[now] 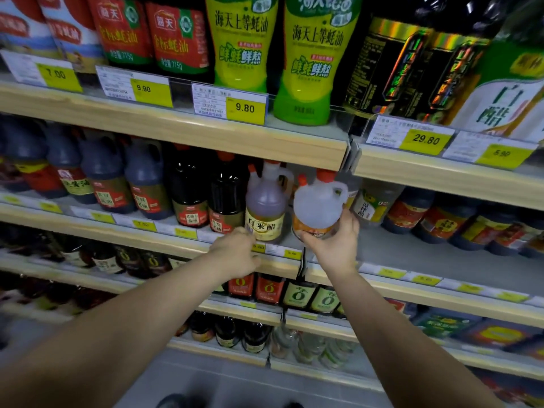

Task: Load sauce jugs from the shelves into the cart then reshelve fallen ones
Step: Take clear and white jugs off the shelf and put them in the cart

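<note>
My right hand (pixel 334 241) grips the base of a clear vinegar jug (pixel 319 206) with an orange cap and orange label, tilted toward me just off the second shelf (pixel 412 254). To its left a second clear jug (pixel 265 206) with a yellow label stands upright on that shelf. My left hand (pixel 235 254) hovers at the shelf's front edge below that standing jug, fingers loosely curled and holding nothing.
Dark soy sauce jugs (pixel 144 184) line the second shelf to the left, more dark jugs (pixel 412 210) to the right. Green and red bottles (pixel 312 60) fill the shelf above. Lower shelves (pixel 297 295) carry small bottles. Grey floor lies below.
</note>
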